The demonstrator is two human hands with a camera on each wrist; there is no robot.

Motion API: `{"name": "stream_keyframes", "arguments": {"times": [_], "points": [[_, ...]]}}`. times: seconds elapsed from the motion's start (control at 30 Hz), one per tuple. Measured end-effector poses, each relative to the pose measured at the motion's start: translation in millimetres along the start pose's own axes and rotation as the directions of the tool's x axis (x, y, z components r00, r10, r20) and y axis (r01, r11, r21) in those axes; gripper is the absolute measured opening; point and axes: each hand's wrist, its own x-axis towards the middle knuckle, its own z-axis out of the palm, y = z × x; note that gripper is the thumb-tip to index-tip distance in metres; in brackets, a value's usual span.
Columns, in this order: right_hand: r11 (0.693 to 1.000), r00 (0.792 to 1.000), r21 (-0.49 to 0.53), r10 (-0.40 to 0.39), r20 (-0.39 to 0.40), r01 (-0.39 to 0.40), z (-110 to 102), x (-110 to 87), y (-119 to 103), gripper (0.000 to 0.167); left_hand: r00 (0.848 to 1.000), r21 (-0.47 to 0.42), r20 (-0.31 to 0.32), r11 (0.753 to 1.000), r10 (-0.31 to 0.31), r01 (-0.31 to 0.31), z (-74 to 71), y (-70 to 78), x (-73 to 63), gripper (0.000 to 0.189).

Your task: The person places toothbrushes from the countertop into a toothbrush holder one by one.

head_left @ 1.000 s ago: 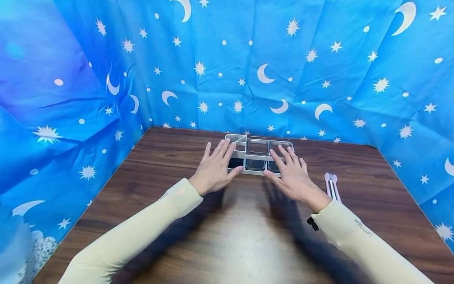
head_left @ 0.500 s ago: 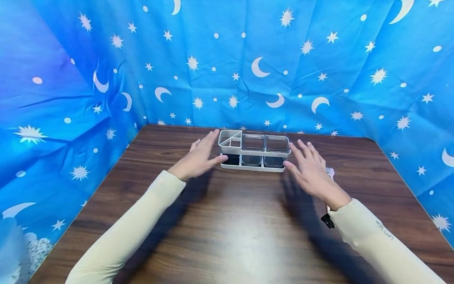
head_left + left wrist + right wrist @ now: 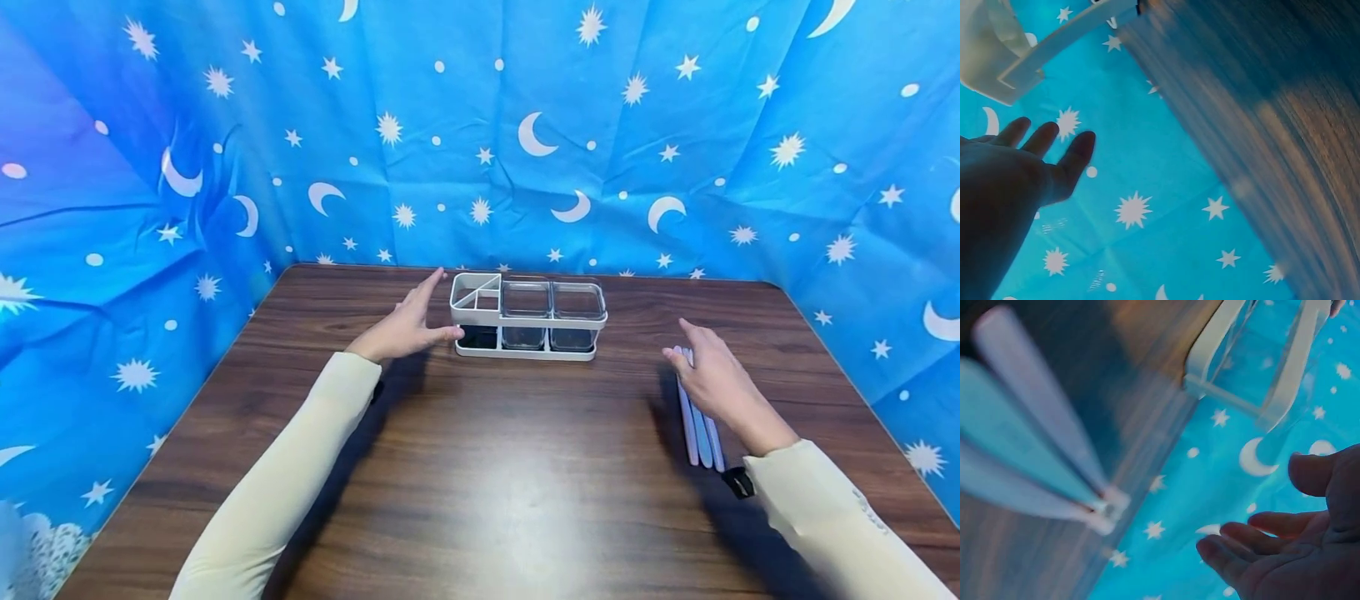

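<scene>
Three slim pastel implements [image 3: 703,442] lay on the wooden table [image 3: 487,500], partly hidden by the right hand [image 3: 720,379], loose and empty; the left hand [image 3: 405,328], thumb wide, likewise empty, stood beside the left end of a white rack [image 3: 476,317] bearing clear cups [image 3: 526,300], contact unclear. Starred blue cloth [image 3: 450,108] rose behind.

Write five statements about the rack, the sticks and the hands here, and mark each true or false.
1. The rack stands on the wooden table. True.
2. The right hand grips the rack. False: it is over by the pastel sticks, its fingers holding nothing.
3. In the head view, three pastel sticks lie to the right of the rack. True.
4. The left hand is at the rack's right end. False: it is beside the left end.
5. Two clear containers sit in the rack. True.
</scene>
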Motion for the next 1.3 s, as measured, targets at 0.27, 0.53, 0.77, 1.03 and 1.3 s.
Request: {"name": "stream_keyframes", "arguments": {"times": [0.27,0.53,0.77,1.03,1.3], "points": [[0.998,0.999,-0.049,0.050,0.003,-0.049,6,-0.2,28,0.041,0.999,0.004,-0.020,1.000,0.028,-0.028,-1.6,-10.5,6.1,0.105],[0.991,0.983,-0.068,0.122,0.138,-0.113,8,0.8,46,0.042,0.999,0.025,-0.022,0.999,0.037,-0.036,-5.4,-9.7,15.1,0.099],[0.985,0.971,-0.089,0.160,0.176,-0.146,11,2.5,55,0.041,1.000,0.025,0.010,0.999,0.028,-0.028,-4.8,-9.2,19.0,0.090],[0.984,0.977,-0.118,0.150,0.153,-0.133,14,3.5,58,0.038,0.999,0.026,0.021,0.999,0.034,-0.035,-2.7,-8.1,20.6,0.087],[0.979,0.974,-0.131,0.173,0.145,-0.154,16,2.4,61,0.037,0.998,0.015,0.030,0.999,0.049,-0.050,1.1,-7.3,26.6,0.098]]}}
